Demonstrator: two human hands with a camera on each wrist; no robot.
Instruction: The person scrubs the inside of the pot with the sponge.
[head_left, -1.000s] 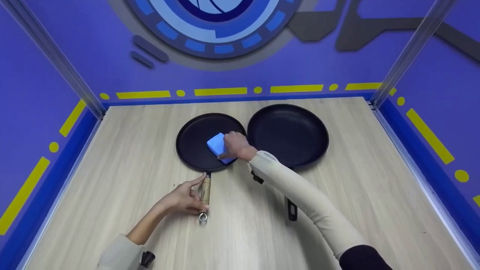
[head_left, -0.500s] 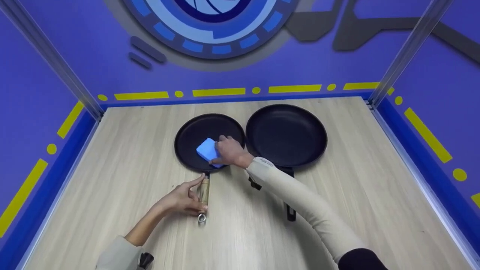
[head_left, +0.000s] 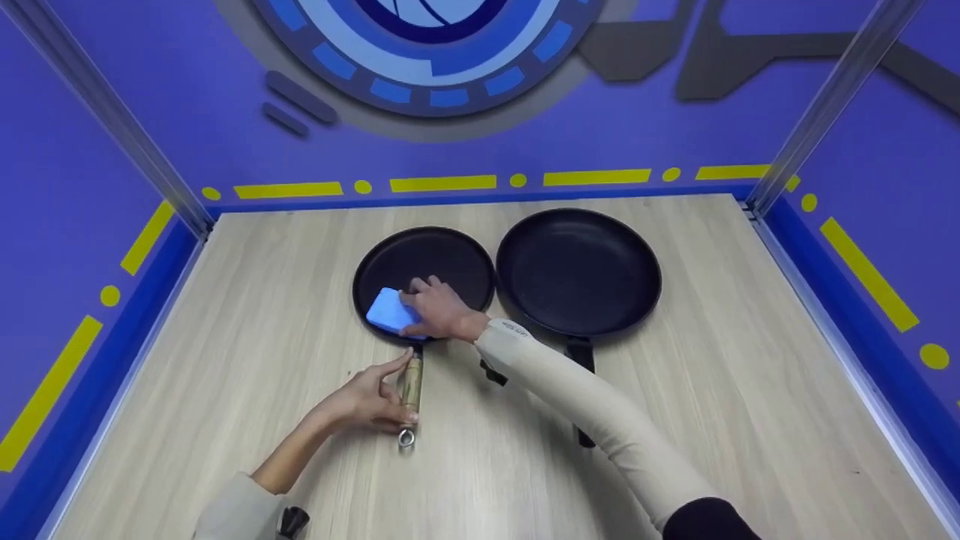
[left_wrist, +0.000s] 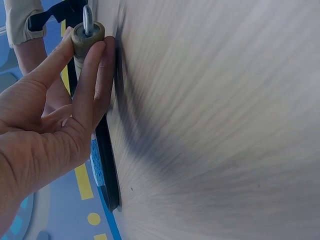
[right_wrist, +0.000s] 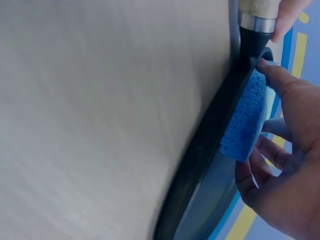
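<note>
A shallow black pan lies on the wooden table, its wooden handle pointing toward me and ending in a metal ring. My left hand grips that handle, thumb near the pan end and fingers near the ring. In the left wrist view the fingertips close round the handle's end. My right hand holds a blue sponge against the near-left part of the pan. The right wrist view shows the porous sponge at the pan's rim, with thumb and fingers round its edges.
A larger, deeper black frying pan stands right beside the first, rims close together. Its black handle points toward me, partly hidden under the right forearm. Blue-purple panels with yellow marks border the table's back and sides.
My right hand has wiped the sponge leftward and toward me across the pan, from its right part to the near-left rim. The left hand stays on the handle.
</note>
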